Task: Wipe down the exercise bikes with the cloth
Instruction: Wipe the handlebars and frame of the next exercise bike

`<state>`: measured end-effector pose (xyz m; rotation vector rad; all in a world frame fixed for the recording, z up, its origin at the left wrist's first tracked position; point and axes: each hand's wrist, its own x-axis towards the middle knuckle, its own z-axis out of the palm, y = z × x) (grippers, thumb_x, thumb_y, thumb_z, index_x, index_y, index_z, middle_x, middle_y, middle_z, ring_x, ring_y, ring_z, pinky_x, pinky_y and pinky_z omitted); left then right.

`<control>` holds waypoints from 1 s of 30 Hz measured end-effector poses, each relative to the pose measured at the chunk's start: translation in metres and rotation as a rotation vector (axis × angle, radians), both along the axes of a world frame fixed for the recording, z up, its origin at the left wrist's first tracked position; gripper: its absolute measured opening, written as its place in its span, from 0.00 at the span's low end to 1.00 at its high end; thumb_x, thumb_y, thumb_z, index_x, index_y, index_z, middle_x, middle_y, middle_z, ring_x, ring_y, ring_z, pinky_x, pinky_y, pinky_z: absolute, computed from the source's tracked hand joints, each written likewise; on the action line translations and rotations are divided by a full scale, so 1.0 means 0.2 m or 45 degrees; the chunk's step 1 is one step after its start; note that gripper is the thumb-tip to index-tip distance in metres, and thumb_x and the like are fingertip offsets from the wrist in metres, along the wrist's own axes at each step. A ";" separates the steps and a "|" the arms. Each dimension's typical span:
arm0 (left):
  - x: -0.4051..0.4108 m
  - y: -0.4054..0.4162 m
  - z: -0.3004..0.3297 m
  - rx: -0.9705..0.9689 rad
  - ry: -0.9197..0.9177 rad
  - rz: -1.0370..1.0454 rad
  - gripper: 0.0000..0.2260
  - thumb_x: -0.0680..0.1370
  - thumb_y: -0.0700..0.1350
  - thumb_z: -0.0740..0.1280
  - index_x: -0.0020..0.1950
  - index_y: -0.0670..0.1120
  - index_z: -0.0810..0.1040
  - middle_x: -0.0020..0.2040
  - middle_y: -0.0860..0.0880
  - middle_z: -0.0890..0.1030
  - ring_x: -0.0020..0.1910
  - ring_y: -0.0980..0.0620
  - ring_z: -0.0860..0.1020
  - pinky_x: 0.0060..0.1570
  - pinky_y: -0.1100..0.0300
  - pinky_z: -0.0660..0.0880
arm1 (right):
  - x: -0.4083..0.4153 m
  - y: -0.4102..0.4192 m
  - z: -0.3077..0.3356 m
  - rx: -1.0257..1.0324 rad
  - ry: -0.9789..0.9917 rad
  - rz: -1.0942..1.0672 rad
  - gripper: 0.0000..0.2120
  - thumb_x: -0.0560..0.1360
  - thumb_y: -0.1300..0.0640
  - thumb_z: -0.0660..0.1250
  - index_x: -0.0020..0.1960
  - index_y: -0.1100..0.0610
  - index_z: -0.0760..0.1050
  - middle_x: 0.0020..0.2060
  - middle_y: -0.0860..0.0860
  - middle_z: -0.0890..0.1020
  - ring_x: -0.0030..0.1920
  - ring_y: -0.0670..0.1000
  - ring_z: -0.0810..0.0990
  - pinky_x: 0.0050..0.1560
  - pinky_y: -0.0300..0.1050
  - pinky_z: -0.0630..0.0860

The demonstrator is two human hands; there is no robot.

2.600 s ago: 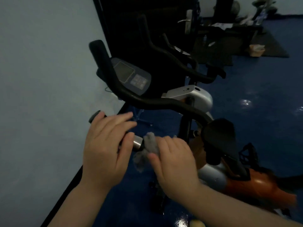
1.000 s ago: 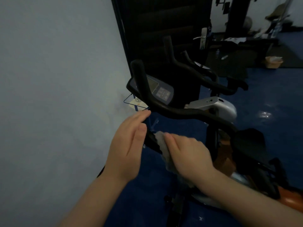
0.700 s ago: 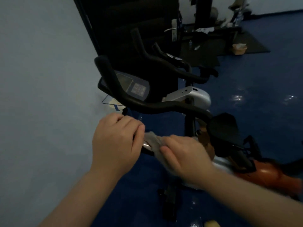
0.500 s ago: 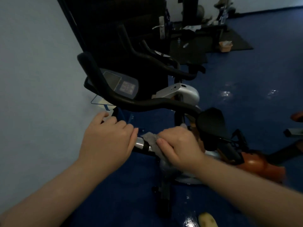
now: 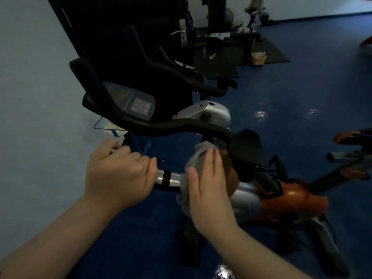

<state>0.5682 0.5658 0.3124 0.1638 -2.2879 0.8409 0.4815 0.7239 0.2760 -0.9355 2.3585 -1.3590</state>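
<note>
Head view: left hand (image 5: pixel 118 176) curled round the near handlebar (image 5: pixel 168 179), steadying the bike (image 5: pixel 251 198). Right hand (image 5: pixel 209 190), fingers straight, presses the cloth (image 5: pixel 194 164) against that bar. Handlebar wiping under way; next, judged: slide cloth along the bar.

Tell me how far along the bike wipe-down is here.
Done: nothing shows as finished; cleanliness can't be judged. In hand: the right hand presses the cloth onto the near handlebar while the left hand grips its end. Left: the console, the seat and the second bike behind.
</note>
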 end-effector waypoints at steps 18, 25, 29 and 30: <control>-0.01 0.03 0.02 0.042 0.061 0.094 0.19 0.76 0.44 0.60 0.23 0.45 0.71 0.20 0.49 0.73 0.22 0.47 0.72 0.39 0.54 0.66 | -0.19 -0.14 -0.01 -0.388 -0.853 -0.481 0.13 0.81 0.48 0.57 0.58 0.56 0.71 0.50 0.50 0.79 0.46 0.47 0.76 0.45 0.40 0.68; 0.00 0.08 0.01 0.189 0.174 0.121 0.19 0.76 0.44 0.60 0.24 0.45 0.72 0.21 0.49 0.74 0.24 0.47 0.73 0.43 0.53 0.66 | 0.06 -0.04 -0.04 -0.395 -0.779 -0.361 0.08 0.81 0.45 0.50 0.54 0.49 0.61 0.41 0.40 0.70 0.39 0.38 0.71 0.35 0.28 0.66; -0.01 0.23 -0.09 0.567 0.263 0.181 0.15 0.79 0.46 0.59 0.37 0.47 0.81 0.36 0.51 0.82 0.43 0.47 0.78 0.67 0.52 0.57 | 0.01 0.13 -0.06 -0.183 -0.616 -0.160 0.11 0.81 0.44 0.50 0.52 0.50 0.66 0.41 0.47 0.77 0.41 0.43 0.78 0.39 0.38 0.76; -0.01 0.30 -0.13 0.730 0.285 0.189 0.14 0.80 0.47 0.58 0.44 0.48 0.83 0.44 0.51 0.83 0.51 0.46 0.77 0.71 0.50 0.52 | 0.00 0.17 -0.09 -0.123 -0.574 -0.122 0.11 0.81 0.44 0.52 0.51 0.50 0.68 0.42 0.49 0.79 0.41 0.45 0.80 0.42 0.44 0.79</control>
